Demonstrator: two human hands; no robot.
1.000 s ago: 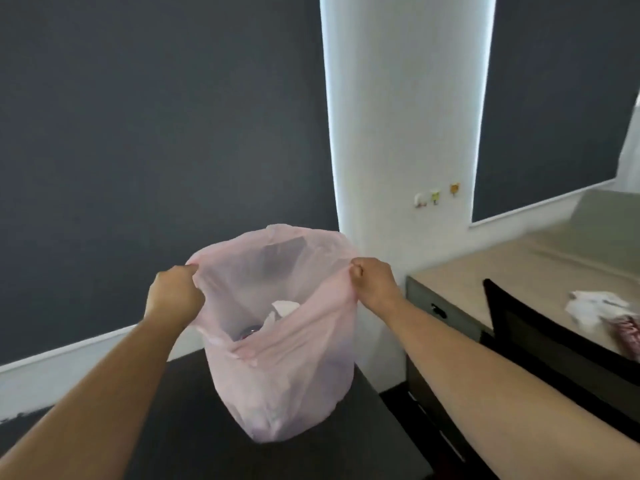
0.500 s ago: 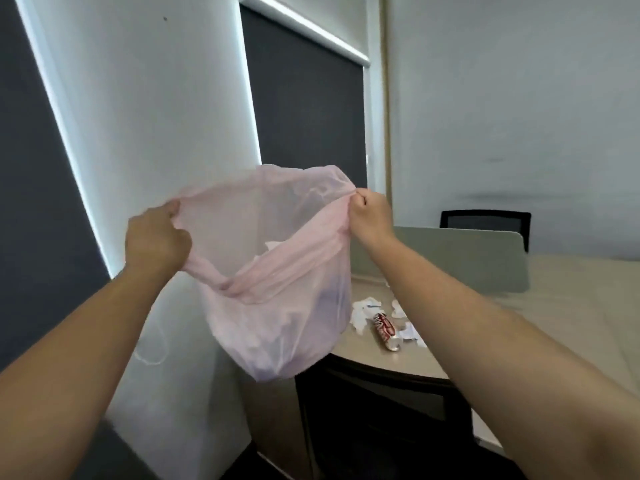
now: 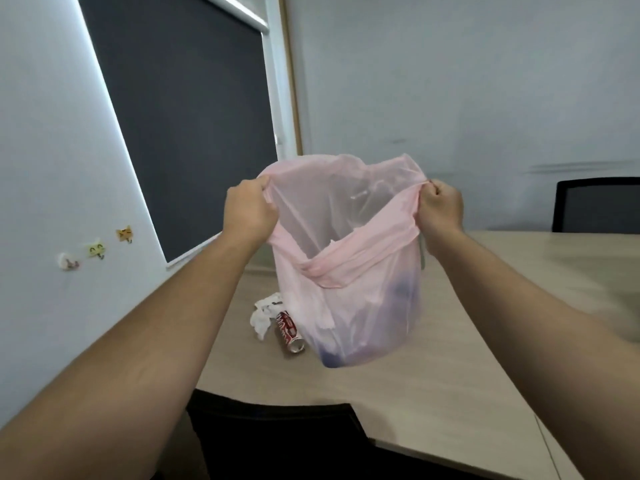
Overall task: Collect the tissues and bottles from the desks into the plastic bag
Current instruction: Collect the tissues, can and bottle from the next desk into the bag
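Reads moderately bright and even, with a cool bluish cast across the walls [image 3: 450, 81] and thin bright strips of daylight leaking along the left and top edges of the dark blind [image 3: 194, 116]. Shows only a faint, soft-edged shadow on the desk [image 3: 433, 393] under the pink bag [image 3: 363, 289], itself translucent and pale with light passing through. Bends straight lines toward the borders, as along the slanted blind edge, smears the far right of the desk into motion blur, and renders fine detail soft throughout.
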